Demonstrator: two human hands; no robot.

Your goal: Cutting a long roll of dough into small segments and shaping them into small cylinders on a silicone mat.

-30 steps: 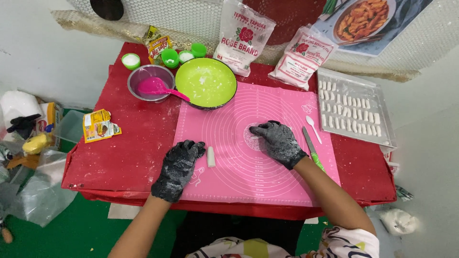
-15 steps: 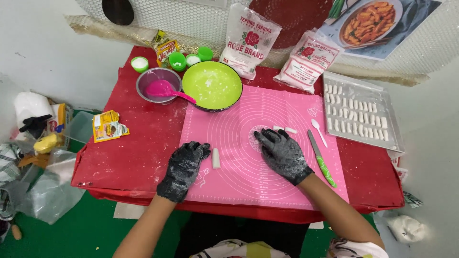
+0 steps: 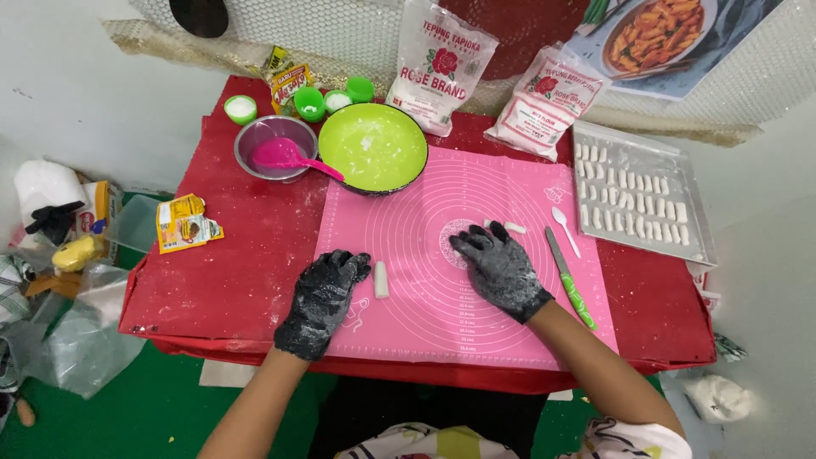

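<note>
mat (image 3: 476,297): was pink, white ringed lines
counter (image 3: 238,272): was red
bowl (image 3: 372,146): was lime green
gloves (image 3: 321,299): were black, flour-dusted

Left hand (image 3: 323,297) flat, palm down, right hand (image 3: 500,268) flat, fingers spread, both black-gloved

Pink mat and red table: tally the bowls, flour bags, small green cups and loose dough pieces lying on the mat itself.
Bowls: 2, green bowl and grey bowl
Flour bags: 2
Small green cups: 4
Dough pieces on mat: 2
Total: 10
</note>
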